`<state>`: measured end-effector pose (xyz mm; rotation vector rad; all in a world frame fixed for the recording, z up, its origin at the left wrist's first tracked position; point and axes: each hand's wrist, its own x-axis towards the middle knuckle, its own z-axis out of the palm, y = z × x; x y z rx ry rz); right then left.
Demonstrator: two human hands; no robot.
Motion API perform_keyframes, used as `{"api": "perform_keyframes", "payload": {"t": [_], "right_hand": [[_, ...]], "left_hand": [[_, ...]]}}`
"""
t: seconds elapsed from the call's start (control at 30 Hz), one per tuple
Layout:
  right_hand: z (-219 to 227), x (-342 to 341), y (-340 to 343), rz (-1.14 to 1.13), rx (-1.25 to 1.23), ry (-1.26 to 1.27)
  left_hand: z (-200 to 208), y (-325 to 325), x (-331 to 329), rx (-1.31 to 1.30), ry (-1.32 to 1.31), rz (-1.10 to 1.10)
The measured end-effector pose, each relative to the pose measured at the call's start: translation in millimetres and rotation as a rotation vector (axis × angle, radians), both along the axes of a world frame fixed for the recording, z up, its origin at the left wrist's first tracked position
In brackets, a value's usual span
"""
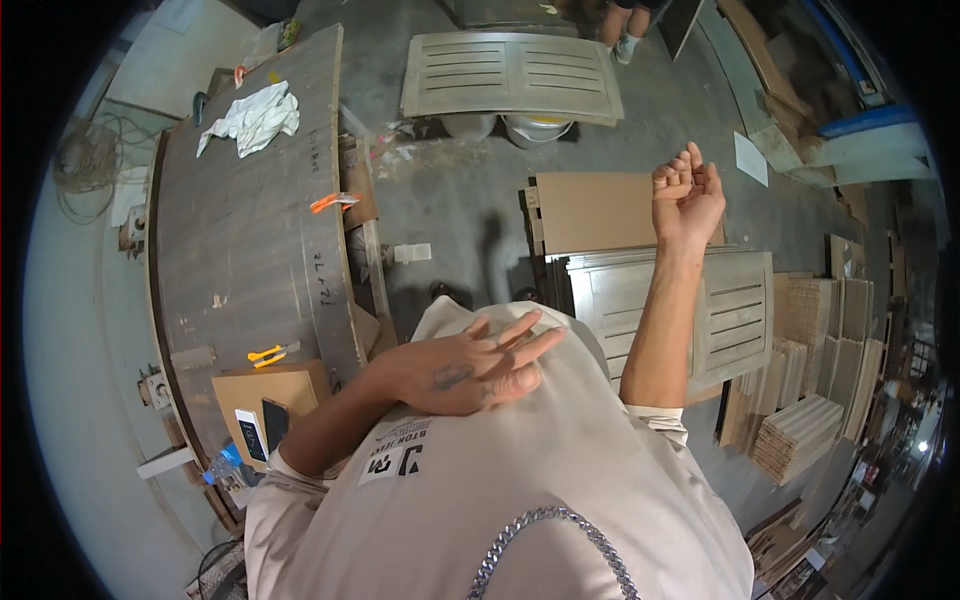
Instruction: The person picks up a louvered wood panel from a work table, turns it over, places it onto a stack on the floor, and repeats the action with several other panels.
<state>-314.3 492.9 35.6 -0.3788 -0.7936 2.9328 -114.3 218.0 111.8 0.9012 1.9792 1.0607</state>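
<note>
My left hand (470,368) is in front of my light beige shirt (500,470), fingers apart and slightly bent, with nothing in them. Whether it touches the cloth I cannot tell. My right hand (688,205) is raised out to the right, palm up, its fingers loosely curled and apart, holding nothing. Below my right forearm lies a stack of grey slatted door panels (735,310). A brown cardboard sheet (590,212) is just beyond the stack, partly hidden by that hand.
A workbench (250,220) on the left bears a white cloth (255,118), a yellow utility knife (272,354), an orange-handled tool (333,202) and phones on cardboard (300,377). Ahead, another slatted panel (512,75) rests over buckets (537,130). A person's legs (625,28) stand behind it. Wood strips (797,440) are stacked right.
</note>
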Motion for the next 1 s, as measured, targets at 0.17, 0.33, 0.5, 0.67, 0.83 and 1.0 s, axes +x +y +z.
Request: {"api": "perform_keyframes", "payload": {"t": [0.17, 0.33, 0.5, 0.67, 0.83, 1.0], "right_hand": [[-11, 8, 8, -0.023, -0.014, -0.041], [-12, 15, 6, -0.027, -0.005, -0.082], [-17, 17, -3, 0.016, -0.034, -0.025], [-14, 22, 4, -0.018, -0.025, -0.038], [-20, 23, 1, -0.058, 0.000, -0.126], [-31, 25, 2, 0.001, -0.019, -0.101]], "left_hand": [[47, -44, -17, 0.275, -0.223, -0.061], [86, -21, -61, 1.006, -0.509, 0.292], [106, 13, -66, 1.347, -0.829, 0.371], [124, 15, -69, 1.322, -0.812, 0.274], [157, 20, -67, 1.224, -0.927, 0.007], [171, 44, -71, 1.147, -0.806, -0.278]]}}
